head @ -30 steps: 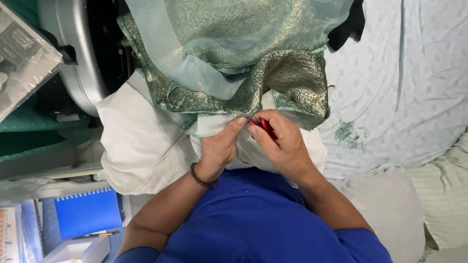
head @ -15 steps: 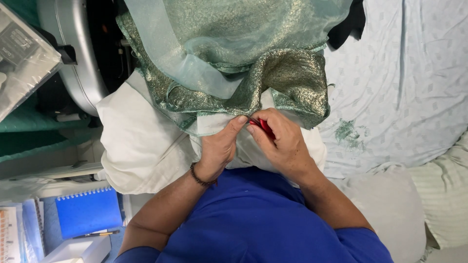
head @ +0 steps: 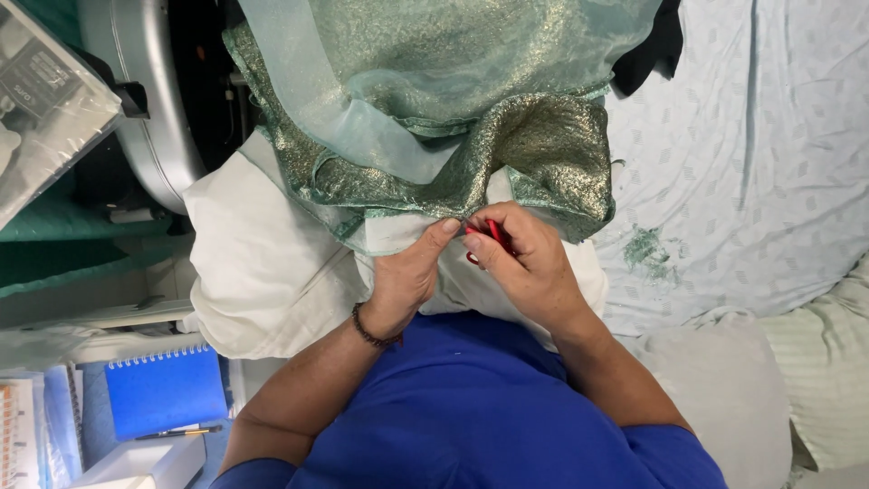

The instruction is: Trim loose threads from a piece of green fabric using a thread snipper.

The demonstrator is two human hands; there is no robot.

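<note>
Head view — both hands meet at the lower hem of a shimmering green-gold fabric draped over a white cushion. Right hand closed around a small red tool, seemingly a cutter; only its red handle shows. The tool's long axis slants up-left toward the hem, tip just beside the left thumb. Left hand pinches the fabric edge, fingers narrow, beaded wristband at the wrist. Hem runs left to right, directly above both grips. Blue notebook and pen lie well apart, lower left.
</note>
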